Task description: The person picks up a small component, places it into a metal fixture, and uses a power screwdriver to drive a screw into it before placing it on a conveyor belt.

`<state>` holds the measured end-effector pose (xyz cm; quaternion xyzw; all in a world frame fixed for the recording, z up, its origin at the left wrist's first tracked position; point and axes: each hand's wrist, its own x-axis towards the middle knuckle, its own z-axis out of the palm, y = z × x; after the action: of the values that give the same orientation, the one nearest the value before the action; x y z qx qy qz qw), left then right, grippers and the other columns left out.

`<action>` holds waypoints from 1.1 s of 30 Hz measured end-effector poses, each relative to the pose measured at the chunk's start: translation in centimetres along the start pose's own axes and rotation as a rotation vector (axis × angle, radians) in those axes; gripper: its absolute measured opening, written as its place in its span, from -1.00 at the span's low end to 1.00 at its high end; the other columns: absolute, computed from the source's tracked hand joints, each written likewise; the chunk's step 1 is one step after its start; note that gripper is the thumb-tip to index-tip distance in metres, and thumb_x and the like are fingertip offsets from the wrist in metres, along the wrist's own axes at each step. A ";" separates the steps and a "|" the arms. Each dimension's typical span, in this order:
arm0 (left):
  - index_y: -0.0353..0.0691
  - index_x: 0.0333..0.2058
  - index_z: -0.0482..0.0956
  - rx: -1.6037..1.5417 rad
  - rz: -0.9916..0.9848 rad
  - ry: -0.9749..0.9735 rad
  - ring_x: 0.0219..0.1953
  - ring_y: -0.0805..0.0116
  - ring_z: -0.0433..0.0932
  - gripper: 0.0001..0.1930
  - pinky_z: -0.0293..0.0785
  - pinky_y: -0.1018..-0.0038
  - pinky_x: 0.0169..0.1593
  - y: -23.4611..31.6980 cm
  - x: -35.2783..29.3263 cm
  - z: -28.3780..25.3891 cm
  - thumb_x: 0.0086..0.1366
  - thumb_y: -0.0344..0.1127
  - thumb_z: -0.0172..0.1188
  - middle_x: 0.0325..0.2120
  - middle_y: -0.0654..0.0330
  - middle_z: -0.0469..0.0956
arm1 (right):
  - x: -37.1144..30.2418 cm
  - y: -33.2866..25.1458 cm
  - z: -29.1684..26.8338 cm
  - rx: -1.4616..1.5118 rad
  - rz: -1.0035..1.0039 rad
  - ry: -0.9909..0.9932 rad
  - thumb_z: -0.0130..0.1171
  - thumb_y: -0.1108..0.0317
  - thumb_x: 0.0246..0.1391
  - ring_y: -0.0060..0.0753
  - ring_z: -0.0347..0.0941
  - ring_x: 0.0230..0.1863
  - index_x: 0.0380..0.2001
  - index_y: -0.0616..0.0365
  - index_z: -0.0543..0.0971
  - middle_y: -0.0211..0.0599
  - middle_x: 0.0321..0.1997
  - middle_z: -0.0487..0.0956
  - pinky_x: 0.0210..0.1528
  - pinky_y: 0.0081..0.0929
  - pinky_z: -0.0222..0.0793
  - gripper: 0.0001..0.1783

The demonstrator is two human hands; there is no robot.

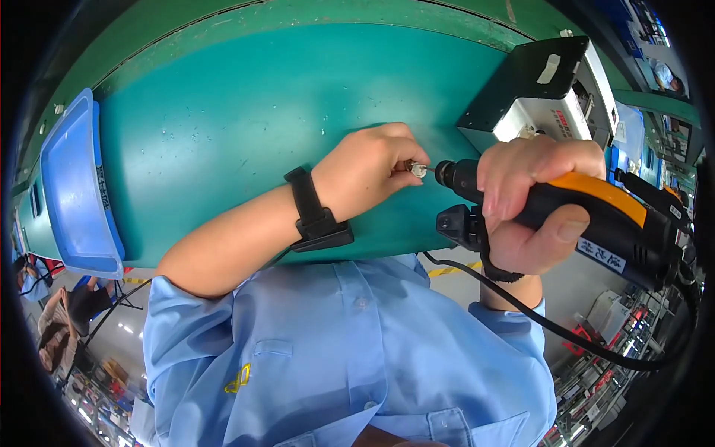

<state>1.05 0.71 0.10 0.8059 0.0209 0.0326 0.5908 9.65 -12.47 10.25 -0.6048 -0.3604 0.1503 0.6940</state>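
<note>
Over the green mat, my left hand (376,164) pinches a small, light metallic part (418,170) between thumb and fingertips; its exact kind is too small to make out. My right hand (532,197) is wrapped round a black electric screwdriver (618,223) with an orange stripe, held level. Its nose points left, and the thin bit (432,170) reaches to the small part or very near it. Whether a screw sits on the bit cannot be seen. Each wrist wears a black strap.
On the far right stands a black and white box-shaped machine (544,89). A blue plastic tray (78,186) lies at the left edge of the green mat (223,112), which has several tiny specks. A black cable (551,328) loops below the screwdriver. Other people are in the background.
</note>
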 end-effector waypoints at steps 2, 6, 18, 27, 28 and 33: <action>-0.27 -0.31 0.59 0.002 0.006 0.004 -0.43 0.23 0.54 -0.80 0.49 0.38 -0.33 -0.1 0.0 0.1 0.02 -0.51 0.29 -0.41 0.14 0.49 | 0.2 0.1 0.2 -0.009 0.007 -0.005 0.01 -0.25 0.11 -0.59 0.20 -0.73 -0.30 0.12 0.25 -0.50 -0.71 0.28 -0.60 -0.60 0.17 -0.41; -0.28 -0.32 0.59 0.023 0.035 0.009 -0.42 0.20 0.55 -0.81 0.49 0.36 -0.33 -0.2 0.0 0.2 0.02 -0.52 0.29 -0.41 0.12 0.49 | 0.3 0.0 0.7 -0.059 0.002 -0.006 0.01 -0.24 0.11 -0.60 0.20 -0.74 -0.31 0.13 0.25 -0.50 -0.72 0.27 -0.62 -0.60 0.16 -0.42; -0.25 -0.36 0.56 0.107 0.027 0.070 -0.52 0.40 0.47 -0.80 0.43 0.50 -0.43 0.7 -0.1 0.9 0.01 -0.51 0.35 -0.47 0.19 0.42 | -0.5 -3.9 -6.1 0.210 -0.358 0.074 0.04 -0.21 0.11 -0.57 0.28 -0.67 -0.15 0.17 0.36 -0.47 -0.68 0.33 -0.58 -0.58 0.19 -0.39; -0.27 -0.32 0.56 0.136 0.053 0.008 -0.46 0.38 0.48 -0.79 0.44 0.51 -0.38 0.6 0.1 0.6 0.02 -0.56 0.31 -0.42 0.18 0.44 | -0.5 -3.8 -9.6 0.105 -0.377 0.280 -0.12 -0.27 0.16 -0.53 0.23 -0.68 -0.19 0.18 0.37 -0.44 -0.72 0.27 -0.53 -0.51 0.18 -0.36; -0.29 -0.30 0.57 0.124 0.026 -0.006 -0.44 0.44 0.48 -0.77 0.45 0.56 -0.36 0.6 0.1 0.7 0.02 -0.58 0.31 -0.39 0.20 0.46 | -0.5 -3.5 -9.6 0.102 -0.378 0.287 -0.12 -0.27 0.16 -0.53 0.23 -0.68 -0.19 0.18 0.37 -0.44 -0.72 0.27 -0.53 -0.51 0.18 -0.36; -0.29 -0.29 0.55 0.080 0.044 0.023 -0.45 0.30 0.51 -0.79 0.46 0.45 -0.37 1.0 0.0 0.6 0.05 -0.57 0.27 -0.39 0.14 0.47 | 0.1 -2.6 -9.7 0.122 -0.316 0.232 -0.13 -0.20 0.20 -0.54 0.18 -0.67 -0.22 0.18 0.39 -0.45 -0.70 0.26 -0.50 -0.52 0.16 -0.43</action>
<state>1.12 -0.16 0.87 0.8286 0.0112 0.0539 0.5571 15.71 -20.05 12.62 -0.5109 -0.3587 -0.0099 0.7812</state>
